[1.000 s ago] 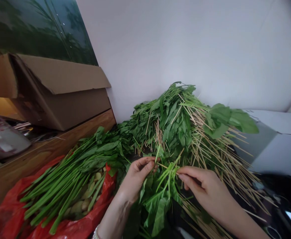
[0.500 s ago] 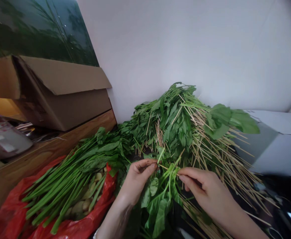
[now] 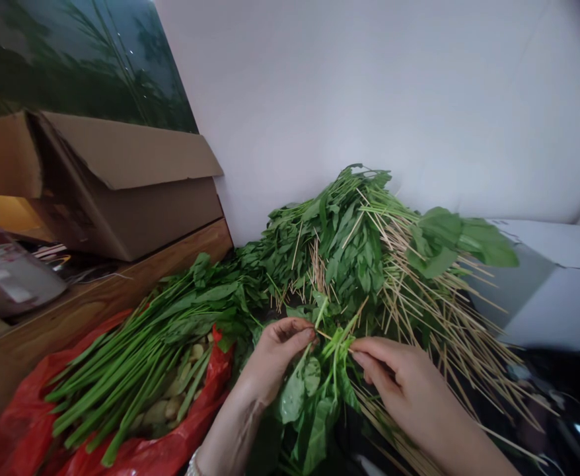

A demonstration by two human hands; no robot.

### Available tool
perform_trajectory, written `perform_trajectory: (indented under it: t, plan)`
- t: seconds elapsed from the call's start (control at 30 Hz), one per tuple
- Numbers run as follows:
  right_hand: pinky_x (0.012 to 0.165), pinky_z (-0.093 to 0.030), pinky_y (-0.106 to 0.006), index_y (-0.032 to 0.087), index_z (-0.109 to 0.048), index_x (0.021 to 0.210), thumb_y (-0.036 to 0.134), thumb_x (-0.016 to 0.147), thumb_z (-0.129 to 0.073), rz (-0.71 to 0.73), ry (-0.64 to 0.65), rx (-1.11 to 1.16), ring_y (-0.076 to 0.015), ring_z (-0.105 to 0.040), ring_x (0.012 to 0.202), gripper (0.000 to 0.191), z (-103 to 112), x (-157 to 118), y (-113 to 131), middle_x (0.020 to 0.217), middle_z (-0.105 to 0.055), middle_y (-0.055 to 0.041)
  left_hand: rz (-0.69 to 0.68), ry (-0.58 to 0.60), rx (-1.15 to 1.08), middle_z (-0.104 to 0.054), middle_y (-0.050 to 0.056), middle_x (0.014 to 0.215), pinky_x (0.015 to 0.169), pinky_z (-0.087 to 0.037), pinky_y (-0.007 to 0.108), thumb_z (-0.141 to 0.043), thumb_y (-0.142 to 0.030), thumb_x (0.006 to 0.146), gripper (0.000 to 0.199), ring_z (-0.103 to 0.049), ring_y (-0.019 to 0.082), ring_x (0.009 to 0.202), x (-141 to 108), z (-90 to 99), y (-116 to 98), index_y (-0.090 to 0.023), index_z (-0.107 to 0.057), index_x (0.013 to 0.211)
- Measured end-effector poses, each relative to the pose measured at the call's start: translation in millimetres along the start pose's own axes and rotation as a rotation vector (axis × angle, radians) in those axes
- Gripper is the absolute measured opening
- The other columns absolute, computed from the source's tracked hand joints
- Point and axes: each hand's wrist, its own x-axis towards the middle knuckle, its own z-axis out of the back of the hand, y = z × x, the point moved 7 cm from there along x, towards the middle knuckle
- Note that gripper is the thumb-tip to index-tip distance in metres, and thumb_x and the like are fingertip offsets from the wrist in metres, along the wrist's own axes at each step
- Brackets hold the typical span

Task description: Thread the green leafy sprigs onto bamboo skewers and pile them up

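My left hand is closed, thumb and forefinger pinching a leafy green's stem whose wet leaf hangs below. A thin wooden skewer spans the gap between my hands and passes through several bunched green stems. Their leaves droop beneath. At the skewer's other side, my right hand is closed in a pinch on it, close against the stems. The fingers cover both skewer ends.
Behind my hands rises a heap of skewered greens, with many bare skewer ends sticking out right. Long-stemmed greens lie in a red plastic bag at left. A cardboard box stands on a wooden surface.
My right hand has shifted slightly left, and the bunched stems have moved a little closer to my left hand. The wet leaf under my left hand has swung left.
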Motion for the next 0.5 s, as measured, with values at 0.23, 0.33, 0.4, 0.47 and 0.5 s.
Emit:
perform_trajectory:
  t: [0.23, 0.33, 0.4, 0.47, 0.5]
  plan:
    - [0.063, -0.043, -0.026, 0.021, -0.065, 0.083, 0.024, 0.092, -0.04, -0.041, 0.04, -0.017, -0.0153, -0.06, 0.066, 0.027, -9.2, -0.9, -4.9, 0.077, -0.066, -0.0032, -0.003, 0.009, 0.109, -0.065, 0.0, 0.066, 0.056, -0.038, 0.019, -0.083, -0.032, 0.063, 0.023, -0.052, 0.008, 0.056, -1.4, -0.2, 2.1, -0.014, -0.071, 0.072]
    - [0.062, -0.042, -0.025, 0.021, -0.065, 0.082, 0.025, 0.092, -0.04, -0.043, 0.051, -0.017, -0.0152, -0.059, 0.065, 0.027, -10.3, -0.4, -5.2, 0.074, -0.064, -0.0026, -0.023, 0.01, 0.153, -0.064, 0.001, 0.066, 0.059, -0.04, 0.019, -0.083, -0.033, 0.062, 0.024, -0.052, 0.009, 0.058, -2.8, -1.5, 0.5, -0.014, -0.072, 0.071]
    - [0.058, -0.041, -0.024, 0.021, -0.065, 0.082, 0.025, 0.092, -0.041, -0.056, 0.059, -0.012, -0.0139, -0.056, 0.06, 0.026, -9.9, 0.2, -5.3, 0.069, -0.063, -0.0011, -0.054, 0.02, 0.149, -0.065, 0.001, 0.068, 0.063, -0.042, 0.02, -0.083, -0.034, 0.062, 0.024, -0.054, 0.01, 0.062, -3.4, -2.2, -2.1, -0.014, -0.072, 0.071]
    - [0.055, -0.039, -0.023, 0.021, -0.065, 0.08, 0.025, 0.091, -0.042, -0.064, 0.06, 0.003, -0.0128, -0.053, 0.057, 0.025, -9.9, 0.8, -4.9, 0.066, -0.061, 0.0001, -0.085, 0.014, 0.128, -0.066, 0.002, 0.073, 0.067, -0.043, 0.021, -0.084, -0.035, 0.061, 0.026, -0.057, 0.012, 0.067, -3.6, -1.3, -4.2, -0.015, -0.074, 0.075]
    - [0.055, -0.039, -0.023, 0.021, -0.065, 0.08, 0.024, 0.091, -0.043, -0.063, 0.061, 0.012, -0.0125, -0.053, 0.056, 0.025, -10.4, 1.1, -4.4, 0.065, -0.061, 0.0005, -0.095, 0.005, 0.118, -0.067, 0.002, 0.074, 0.069, -0.043, 0.022, -0.084, -0.036, 0.061, 0.027, -0.057, 0.012, 0.069, -3.6, -0.4, -4.4, -0.016, -0.074, 0.076]
